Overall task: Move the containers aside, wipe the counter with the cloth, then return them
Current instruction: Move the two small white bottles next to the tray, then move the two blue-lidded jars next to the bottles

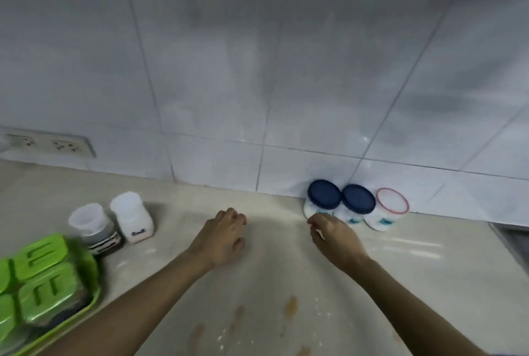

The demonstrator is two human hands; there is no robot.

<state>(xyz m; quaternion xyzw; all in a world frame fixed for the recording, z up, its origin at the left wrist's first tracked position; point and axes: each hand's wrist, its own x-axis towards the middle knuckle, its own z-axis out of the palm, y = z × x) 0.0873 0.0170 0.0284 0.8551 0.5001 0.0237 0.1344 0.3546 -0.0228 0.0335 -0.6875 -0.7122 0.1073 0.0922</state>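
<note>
Three round white tubs stand in a row against the tiled wall: one with a dark blue lid (324, 194), a second with a blue lid (358, 199), and a third with a clear red-rimmed lid (391, 204). My right hand (336, 236) hovers just in front of the leftmost tub, fingers loosely curled, holding nothing. My left hand (223, 236) hangs over the bare beige counter (274, 284), fingers curled and empty. At the left stand a white salt jar (132, 219) and a clear-lidded jar (91, 225). No cloth is in view.
A green tray (94, 297) with several green-lidded containers (43, 278) sits at the lower left. Brown stains (291, 305) and white powder mark the counter near me. A wall socket strip (48, 143) is at the left; a sink edge (512, 241) shows at the far right.
</note>
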